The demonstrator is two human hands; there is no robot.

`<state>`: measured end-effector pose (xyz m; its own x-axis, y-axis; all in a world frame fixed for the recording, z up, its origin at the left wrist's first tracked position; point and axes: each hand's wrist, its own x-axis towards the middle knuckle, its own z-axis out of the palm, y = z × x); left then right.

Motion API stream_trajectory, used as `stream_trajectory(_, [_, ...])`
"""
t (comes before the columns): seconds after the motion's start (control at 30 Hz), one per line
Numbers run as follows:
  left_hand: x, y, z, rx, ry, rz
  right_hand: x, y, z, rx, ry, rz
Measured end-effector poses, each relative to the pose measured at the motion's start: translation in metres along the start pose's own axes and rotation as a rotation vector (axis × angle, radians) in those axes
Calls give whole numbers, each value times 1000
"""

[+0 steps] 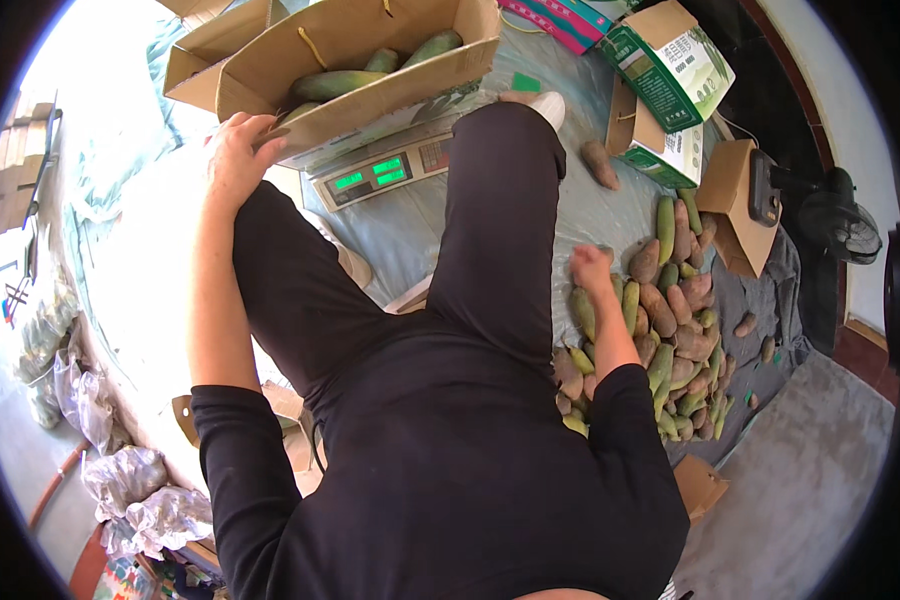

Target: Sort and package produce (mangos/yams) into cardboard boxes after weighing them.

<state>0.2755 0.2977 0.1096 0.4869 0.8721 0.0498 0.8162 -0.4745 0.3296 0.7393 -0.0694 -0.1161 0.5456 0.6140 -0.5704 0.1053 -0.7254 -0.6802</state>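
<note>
In front of me an open cardboard box with yellow cord handles holds several long green vegetables that look like large cucumbers. It stands on a scale with a lit green display. At the box's near left corner, my left hand is closed on the cardboard edge, thumb apart from the fingers. On my right, my right hand is curled beside a pile of green and brown elongated vegetables. Whether anything is inside its fingers is hidden.
Green and white cartons stand at the far right, beside an open brown carton and a black fan. One loose brown vegetable lies on the plastic sheet. Filled clear plastic bags lie at the left.
</note>
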Motion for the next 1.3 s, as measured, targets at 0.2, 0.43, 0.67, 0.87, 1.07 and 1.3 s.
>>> stream_trajectory(0.2, [-4, 9, -6, 162, -20, -17, -66, 73, 21, -109, -108, 416])
stream_trajectory(0.43, [4, 4, 1, 38, -13, 33, -97, 100, 34, 43, -78, 563])
stream_trajectory(0.67, [10, -14, 17, -149, -85, 36, -111, 141, 89, -107, -153, 410])
stream_trajectory(0.87, [8, -26, 18, -154, -82, 7, -111, 139, 99, -70, -274, 419])
stream_trajectory(1.07, [8, -27, 13, -60, -105, -5, -106, 131, 49, -226, -164, 459])
stream_trajectory(1.3, [8, -26, 6, 15, -99, 12, -119, 116, -18, -659, -31, 262])
